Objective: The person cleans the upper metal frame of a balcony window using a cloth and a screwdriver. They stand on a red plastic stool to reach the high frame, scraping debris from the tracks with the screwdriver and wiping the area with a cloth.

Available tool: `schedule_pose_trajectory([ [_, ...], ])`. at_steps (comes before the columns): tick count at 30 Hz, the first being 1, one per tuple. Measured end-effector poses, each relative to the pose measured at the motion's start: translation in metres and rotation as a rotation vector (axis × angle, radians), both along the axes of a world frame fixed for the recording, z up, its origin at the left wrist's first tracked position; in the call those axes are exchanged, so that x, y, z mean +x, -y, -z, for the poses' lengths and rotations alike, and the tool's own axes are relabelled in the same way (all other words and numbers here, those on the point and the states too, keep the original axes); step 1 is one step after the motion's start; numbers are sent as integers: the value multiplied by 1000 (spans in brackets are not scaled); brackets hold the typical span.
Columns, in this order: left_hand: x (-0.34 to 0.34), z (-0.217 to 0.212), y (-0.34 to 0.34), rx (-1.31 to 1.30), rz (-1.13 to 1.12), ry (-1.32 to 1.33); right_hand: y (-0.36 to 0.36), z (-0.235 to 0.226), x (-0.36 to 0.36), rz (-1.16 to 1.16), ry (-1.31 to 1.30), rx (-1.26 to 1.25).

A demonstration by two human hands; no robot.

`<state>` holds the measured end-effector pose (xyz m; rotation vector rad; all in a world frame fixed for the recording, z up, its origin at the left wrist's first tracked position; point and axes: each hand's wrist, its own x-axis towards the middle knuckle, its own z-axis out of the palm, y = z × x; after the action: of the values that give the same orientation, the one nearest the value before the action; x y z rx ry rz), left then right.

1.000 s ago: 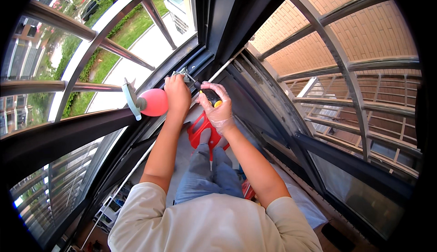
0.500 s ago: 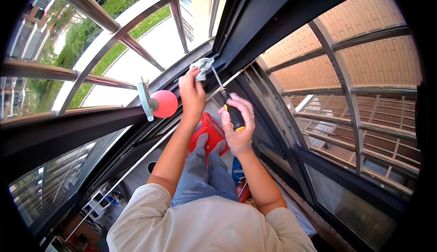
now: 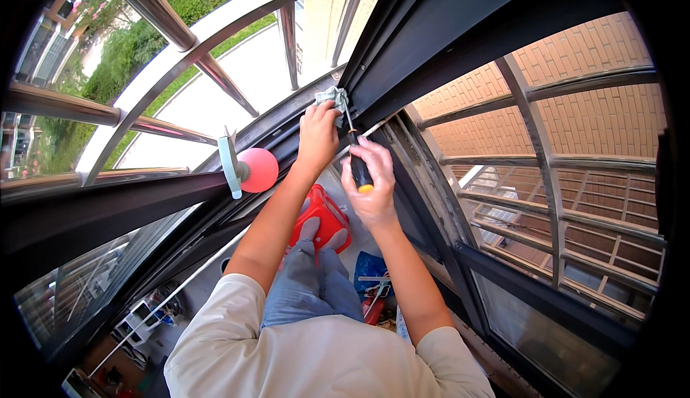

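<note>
Close below both hands, the person's two arms come up out of a pale beige cloth shirt (image 3: 316, 355). Under the arms are blue jeans legs (image 3: 309, 290), and the feet stand on a red plastic stool (image 3: 325, 214). Beside the stool, lower than the right hand, lies a blue plastic bag (image 3: 372, 268) on the floor.

Up higher, the right hand (image 3: 370, 182) is shut tight around a screwdriver with a black handle and a yellow end (image 3: 357, 161). The yellow end sticks out at the bottom of the fist. The thin metal rod of the screwdriver points up and a bit to the left, toward the other hand.

Just above and to the left of it, the left hand (image 3: 318, 133) is closed on a small crumpled grey-green cloth (image 3: 332, 97). The cloth is pressed against the dark metal window frame (image 3: 445, 31), right at the corner where the bars meet. The tip of the screwdriver goes in just under the cloth, so the two hands are very near each other.

Left of the left hand, a round pink ball with a pale green plastic handle (image 3: 248, 170) sits stuck on the dark frame bar. It is a little way from the hand and does not touch it.

Farther out, past both hands, shiny silver metal rails (image 3: 165, 20) curve outside the window. Beyond the rails are green bushes (image 3: 129, 46) on the left, and a tan brick wall (image 3: 596, 117) is on the right.
</note>
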<state>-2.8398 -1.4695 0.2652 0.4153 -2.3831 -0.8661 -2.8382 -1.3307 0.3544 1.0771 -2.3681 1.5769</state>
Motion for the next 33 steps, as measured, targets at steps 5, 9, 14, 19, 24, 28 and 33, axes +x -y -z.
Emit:
schedule_pose_trajectory([
  [5, 2, 4, 4, -29, 30, -8, 16, 12, -9, 1, 13, 52],
  [9, -2, 7, 6, -61, 21, 45, 33, 22, -10, 31, -100, 105],
  [14, -2, 12, 8, -192, -22, 266, 43, 11, -7, 47, -54, 164],
  [19, 5, 18, 7, -162, 14, 187, 43, 18, 2, 26, -2, 193],
  [24, -2, 26, 24, -116, 139, 77, 56, 20, 4, 58, 18, 185],
  [28, 19, 16, 10, -99, 62, 49, 48, 12, 17, 51, 33, 130],
  [33, 8, 24, 11, -29, 204, 16, 43, -7, 26, 78, 90, 76],
])
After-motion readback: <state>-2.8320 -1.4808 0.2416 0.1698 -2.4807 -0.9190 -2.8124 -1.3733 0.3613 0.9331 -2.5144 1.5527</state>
